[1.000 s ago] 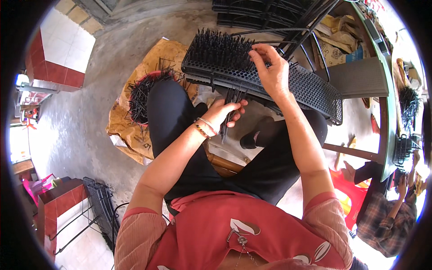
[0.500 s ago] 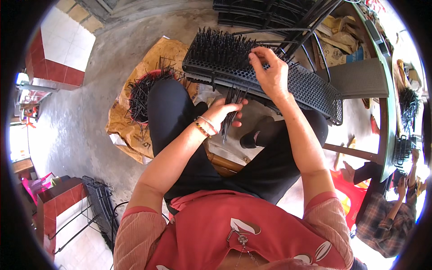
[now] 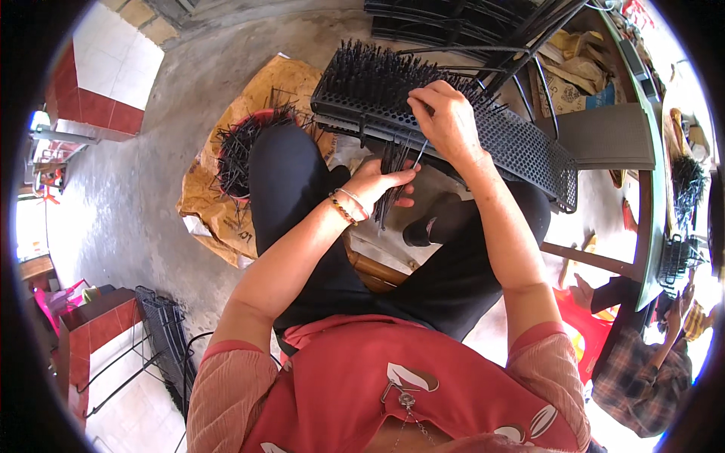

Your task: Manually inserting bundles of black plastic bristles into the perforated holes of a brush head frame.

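Observation:
My left hand (image 3: 374, 183) is closed around a bundle of thin black sticks (image 3: 393, 162), held over the gap between my knees. One stick (image 3: 419, 156) juts from the bundle's right side, toward my other hand. Above it, my right hand (image 3: 447, 121) has thumb and fingers pinched together at the near edge of a long black perforated metal rack (image 3: 521, 147). Whatever sits in that pinch is too small or hidden to make out. Many upright black sticks (image 3: 370, 79) fill the holes on the rack's left part, while the holes toward its right end show bare.
Left of my knee, a red-rimmed basin (image 3: 240, 151) heaped with loose black sticks rests on a brown paper sack (image 3: 204, 200). Black metal frames (image 3: 445, 30) stand behind the rack. A green-edged table (image 3: 646, 174) runs along the right, with another person's plaid sleeve (image 3: 642, 385) beside it.
My right hand has drawn back slightly from the upright sticks, left and toward me. One stick now stands apart from the bundle in my left hand.

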Available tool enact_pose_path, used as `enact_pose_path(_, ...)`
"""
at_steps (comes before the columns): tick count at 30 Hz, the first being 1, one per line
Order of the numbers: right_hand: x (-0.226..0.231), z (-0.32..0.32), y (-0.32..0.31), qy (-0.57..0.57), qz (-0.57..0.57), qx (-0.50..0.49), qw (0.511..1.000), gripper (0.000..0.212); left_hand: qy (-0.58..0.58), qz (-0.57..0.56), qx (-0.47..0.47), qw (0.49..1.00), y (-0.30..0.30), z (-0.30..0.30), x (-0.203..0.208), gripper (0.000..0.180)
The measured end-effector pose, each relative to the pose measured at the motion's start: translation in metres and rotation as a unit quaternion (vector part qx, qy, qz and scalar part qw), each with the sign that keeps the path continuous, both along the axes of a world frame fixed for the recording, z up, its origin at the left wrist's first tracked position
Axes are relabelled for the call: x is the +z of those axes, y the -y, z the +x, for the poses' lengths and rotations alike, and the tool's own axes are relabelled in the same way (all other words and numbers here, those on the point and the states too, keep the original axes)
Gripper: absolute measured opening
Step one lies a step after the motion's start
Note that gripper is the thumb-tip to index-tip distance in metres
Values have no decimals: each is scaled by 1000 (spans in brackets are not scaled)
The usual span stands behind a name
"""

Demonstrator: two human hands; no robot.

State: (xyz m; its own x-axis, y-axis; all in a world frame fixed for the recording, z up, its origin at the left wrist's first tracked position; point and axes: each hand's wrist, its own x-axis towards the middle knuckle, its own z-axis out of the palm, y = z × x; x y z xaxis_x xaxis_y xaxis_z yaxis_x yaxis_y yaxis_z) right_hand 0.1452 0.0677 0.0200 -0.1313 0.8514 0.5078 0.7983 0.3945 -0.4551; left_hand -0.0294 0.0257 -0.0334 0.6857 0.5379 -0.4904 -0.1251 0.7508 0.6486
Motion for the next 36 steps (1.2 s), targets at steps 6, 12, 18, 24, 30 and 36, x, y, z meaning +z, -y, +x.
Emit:
enact_pose_path(6, 15, 8, 1, -62, 44, -39, 996, 15, 38, -9, 39, 998, 1, -1, 3, 25)
enact_pose_path(12, 30, 19, 24, -163, -361, -18, 918, 23, 82, 47, 56, 994, 1, -2, 9, 28)
enact_pose_path(18, 26, 29, 24, -362, -252, -28, 897, 21, 52, 5, 71, 996, 1, 5, 4, 29)
enact_pose_path(24, 14, 21, 13, -375, -86, -55, 922, 19, -29, 20, -4, 999, 2, 8, -4, 28)
enact_pose_path(30, 13, 17, 13, -265, -63, -73, 959, 17, -26, 11, -23, 999, 1, 7, -1, 24)
enact_pose_path(36, 9, 15, 15, -244, -44, -68, 966, 16, -4, -3, -16, 1000, 1, 5, -4, 23)
